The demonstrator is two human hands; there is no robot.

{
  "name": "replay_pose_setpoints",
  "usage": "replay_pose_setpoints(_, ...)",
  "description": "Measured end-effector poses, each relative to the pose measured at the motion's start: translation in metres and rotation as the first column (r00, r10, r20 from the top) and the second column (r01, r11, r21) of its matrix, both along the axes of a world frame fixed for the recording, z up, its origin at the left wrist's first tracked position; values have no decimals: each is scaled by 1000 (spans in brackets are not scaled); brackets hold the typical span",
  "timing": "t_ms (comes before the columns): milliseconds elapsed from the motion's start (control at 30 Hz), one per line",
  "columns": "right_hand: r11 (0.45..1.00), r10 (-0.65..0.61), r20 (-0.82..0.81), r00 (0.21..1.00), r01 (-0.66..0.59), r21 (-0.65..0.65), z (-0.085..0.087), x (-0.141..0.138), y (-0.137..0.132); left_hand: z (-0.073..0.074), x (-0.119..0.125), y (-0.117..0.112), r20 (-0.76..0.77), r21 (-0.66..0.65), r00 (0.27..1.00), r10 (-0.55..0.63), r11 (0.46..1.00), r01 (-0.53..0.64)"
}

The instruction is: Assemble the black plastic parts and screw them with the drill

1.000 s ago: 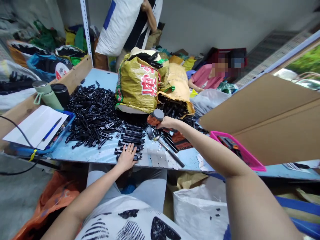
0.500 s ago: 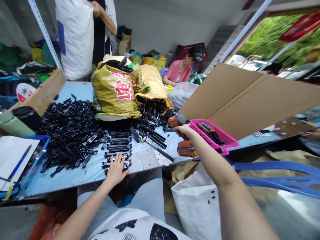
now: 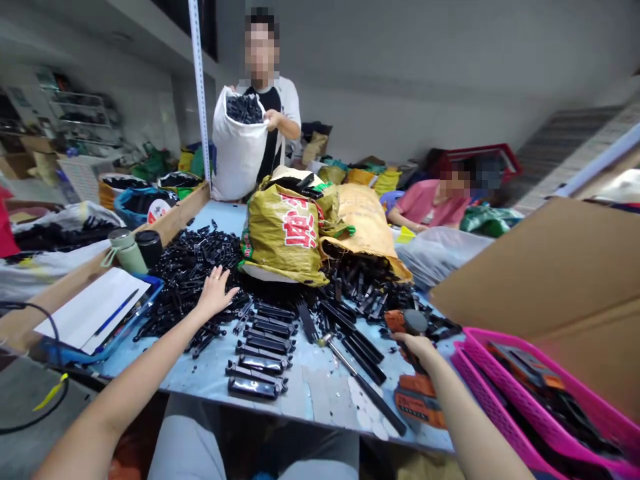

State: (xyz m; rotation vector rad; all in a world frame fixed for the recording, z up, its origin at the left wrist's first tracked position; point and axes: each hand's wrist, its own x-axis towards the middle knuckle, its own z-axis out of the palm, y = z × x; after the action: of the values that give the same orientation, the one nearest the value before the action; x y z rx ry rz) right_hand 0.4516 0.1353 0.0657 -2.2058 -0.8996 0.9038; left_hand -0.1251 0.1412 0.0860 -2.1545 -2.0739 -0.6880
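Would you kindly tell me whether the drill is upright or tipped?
Roughly upright: the drill, in the grip of the right hand, has its orange head above its battery. Whether it touches the table, I cannot tell.

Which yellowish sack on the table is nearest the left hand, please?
The olive sack with large printed characters; the tan sack sits farther from the left hand.

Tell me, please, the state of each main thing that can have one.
Left hand, open
Right hand, closed around cordless drill
Cordless drill, gripped, upright
Hammer, lying down
White sack, open, filled with black parts
Green flask, capped
Blue pen, lying on white paper
Pink basket, uncovered
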Motion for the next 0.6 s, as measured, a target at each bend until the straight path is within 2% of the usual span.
replay_pose_setpoints(133,999,-29,25,999,30,-37,-8,4,2,-12,-25,17,-38,-91,995,93,991,-96)
replay_pose_setpoints(267,997,-48,19,999,49,-67,-11,7,4,-27,-37,23,-67,-164,991,115,979,-125)
replay_pose_setpoints(600,995,-70,12,997,71,-66,-6,1,2,-55,-58,40,-95,-203,986,134,967,-151)
